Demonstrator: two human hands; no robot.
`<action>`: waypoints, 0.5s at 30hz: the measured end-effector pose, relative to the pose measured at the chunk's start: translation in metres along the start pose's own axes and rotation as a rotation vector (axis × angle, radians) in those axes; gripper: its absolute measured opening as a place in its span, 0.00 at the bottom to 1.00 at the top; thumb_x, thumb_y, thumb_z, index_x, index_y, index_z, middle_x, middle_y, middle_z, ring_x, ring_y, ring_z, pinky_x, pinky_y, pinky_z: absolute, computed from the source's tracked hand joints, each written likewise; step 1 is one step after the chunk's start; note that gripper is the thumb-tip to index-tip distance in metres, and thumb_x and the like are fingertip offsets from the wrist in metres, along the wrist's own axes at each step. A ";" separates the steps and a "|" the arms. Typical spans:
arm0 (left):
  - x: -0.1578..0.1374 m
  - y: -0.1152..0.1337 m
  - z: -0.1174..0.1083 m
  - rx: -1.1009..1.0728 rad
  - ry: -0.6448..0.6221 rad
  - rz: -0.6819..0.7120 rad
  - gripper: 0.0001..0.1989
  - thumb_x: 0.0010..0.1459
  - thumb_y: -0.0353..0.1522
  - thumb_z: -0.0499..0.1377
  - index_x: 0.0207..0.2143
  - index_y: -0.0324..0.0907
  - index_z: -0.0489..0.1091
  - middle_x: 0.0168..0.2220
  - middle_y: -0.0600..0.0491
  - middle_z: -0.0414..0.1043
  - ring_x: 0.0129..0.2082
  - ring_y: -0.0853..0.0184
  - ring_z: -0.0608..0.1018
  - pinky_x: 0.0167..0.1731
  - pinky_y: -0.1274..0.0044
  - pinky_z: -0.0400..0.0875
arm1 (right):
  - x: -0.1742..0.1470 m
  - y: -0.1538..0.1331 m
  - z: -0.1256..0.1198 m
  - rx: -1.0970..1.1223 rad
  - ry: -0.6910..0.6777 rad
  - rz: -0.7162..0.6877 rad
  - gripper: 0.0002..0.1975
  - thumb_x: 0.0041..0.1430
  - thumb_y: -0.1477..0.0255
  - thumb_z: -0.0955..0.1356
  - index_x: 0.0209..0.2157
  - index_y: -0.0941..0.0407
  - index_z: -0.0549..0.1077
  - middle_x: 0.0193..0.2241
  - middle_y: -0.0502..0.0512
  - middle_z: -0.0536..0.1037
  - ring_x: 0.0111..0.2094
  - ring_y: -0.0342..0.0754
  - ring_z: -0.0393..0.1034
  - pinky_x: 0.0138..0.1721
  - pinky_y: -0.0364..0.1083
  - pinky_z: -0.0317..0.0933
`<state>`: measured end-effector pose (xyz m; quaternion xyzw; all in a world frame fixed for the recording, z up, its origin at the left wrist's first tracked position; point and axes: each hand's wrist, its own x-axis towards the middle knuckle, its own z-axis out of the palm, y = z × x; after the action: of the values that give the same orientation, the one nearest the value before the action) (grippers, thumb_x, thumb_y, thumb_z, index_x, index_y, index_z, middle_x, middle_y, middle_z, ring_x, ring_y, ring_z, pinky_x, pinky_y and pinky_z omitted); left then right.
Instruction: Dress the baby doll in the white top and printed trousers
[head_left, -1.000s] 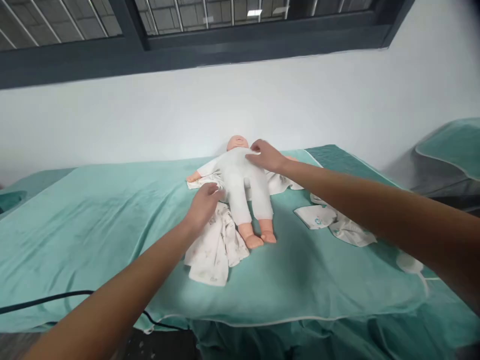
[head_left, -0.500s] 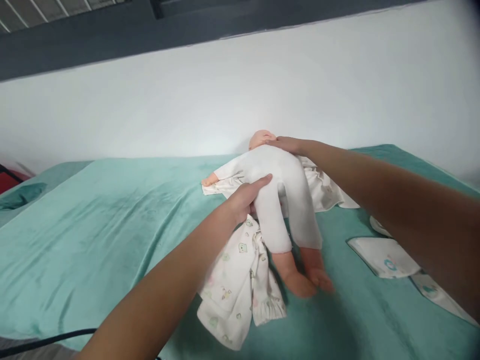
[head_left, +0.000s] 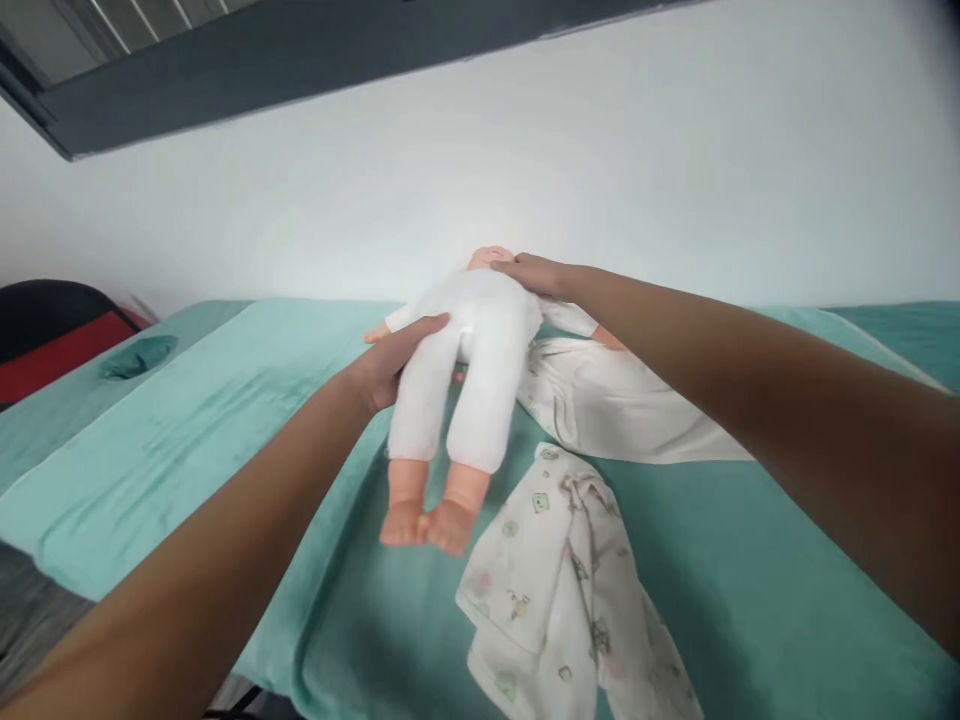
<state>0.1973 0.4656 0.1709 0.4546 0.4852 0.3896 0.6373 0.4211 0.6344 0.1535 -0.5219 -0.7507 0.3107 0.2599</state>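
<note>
A baby doll [head_left: 480, 370] with a white cloth body and bare feet is held slightly tilted over a green-covered bed, feet toward me. My left hand [head_left: 397, 360] grips its hip and thigh on the left, thumb on top and the other fingers hidden beneath. At the doll's head and shoulder is my right hand [head_left: 536, 273], with its fingers partly hidden behind the doll. Printed baby trousers [head_left: 555, 590] lie crumpled in front of the doll. A white garment [head_left: 622, 400] is spread to its right, under my right forearm.
The green cover [head_left: 187, 430] has a fold running along the left of the trousers. Behind the bed rises a white wall [head_left: 465, 170]. A black-and-red object [head_left: 45, 340] stands beyond the left end, and a dark cable [head_left: 240, 700] shows at the bottom.
The doll has moved left with both hands, off the white garment and away from the trousers. My view has shifted, and the white packets on the right have left the picture.
</note>
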 end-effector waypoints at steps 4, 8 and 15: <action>-0.011 -0.017 -0.047 0.033 0.130 -0.046 0.22 0.54 0.46 0.63 0.45 0.42 0.71 0.32 0.50 0.78 0.28 0.63 0.78 0.32 0.69 0.78 | 0.021 -0.019 0.043 0.082 -0.072 -0.153 0.27 0.58 0.50 0.65 0.50 0.54 0.70 0.51 0.64 0.76 0.50 0.59 0.69 0.54 0.57 0.61; -0.019 -0.030 -0.074 0.066 0.193 -0.138 0.18 0.55 0.48 0.61 0.40 0.45 0.73 0.31 0.55 0.78 0.27 0.67 0.77 0.33 0.72 0.77 | 0.035 -0.030 0.073 0.159 -0.119 -0.257 0.25 0.58 0.55 0.67 0.53 0.53 0.68 0.54 0.61 0.74 0.54 0.56 0.67 0.57 0.55 0.59; -0.023 -0.041 -0.068 0.180 0.349 -0.130 0.24 0.49 0.53 0.61 0.38 0.44 0.75 0.28 0.48 0.78 0.34 0.55 0.80 0.34 0.66 0.77 | 0.034 -0.028 0.085 0.217 -0.139 -0.343 0.26 0.58 0.54 0.68 0.53 0.52 0.69 0.57 0.58 0.73 0.56 0.53 0.67 0.58 0.52 0.60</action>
<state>0.1285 0.4456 0.1300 0.4031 0.6495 0.3754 0.5242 0.3315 0.6423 0.1192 -0.3329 -0.8066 0.3762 0.3114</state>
